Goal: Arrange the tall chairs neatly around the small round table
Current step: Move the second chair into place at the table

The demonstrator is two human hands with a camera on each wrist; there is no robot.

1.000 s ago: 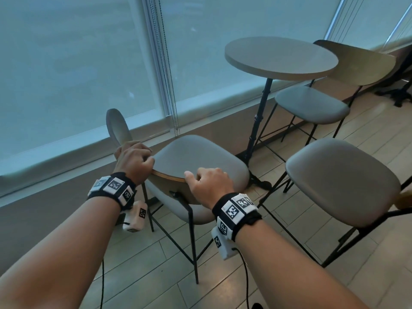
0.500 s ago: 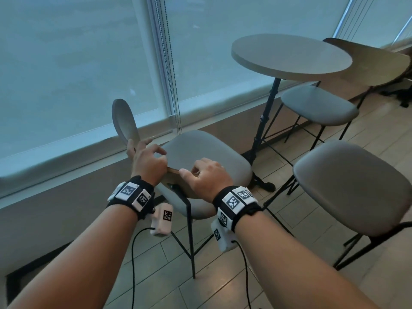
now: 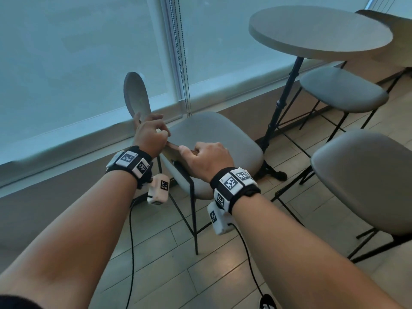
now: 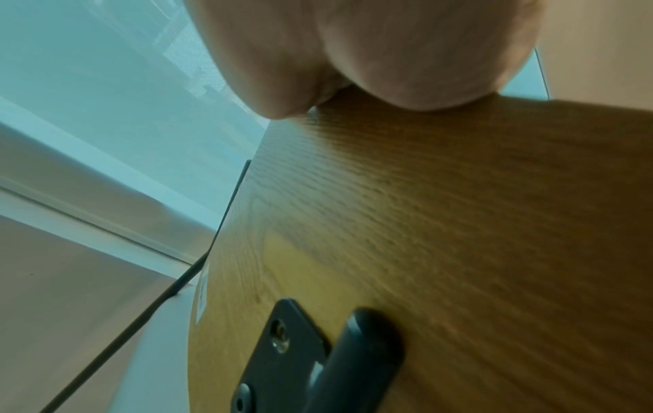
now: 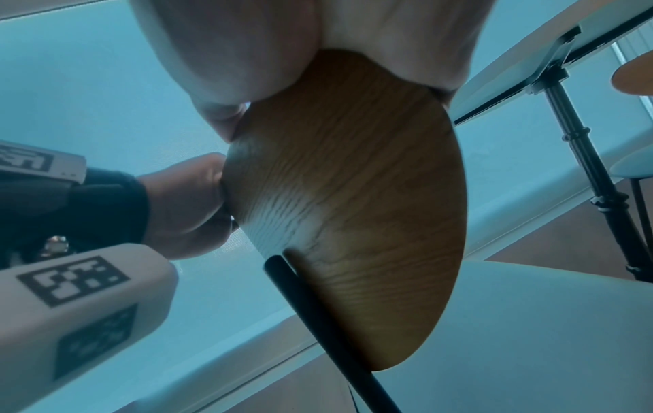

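Both my hands grip the wooden backrest of the near chair: left hand curled round its upper edge, right hand clamped lower on the rim. The chair stands by the window, just left of the table post. My judgement: lift evenly, swing the seat toward the table, and keep its legs off the table base.
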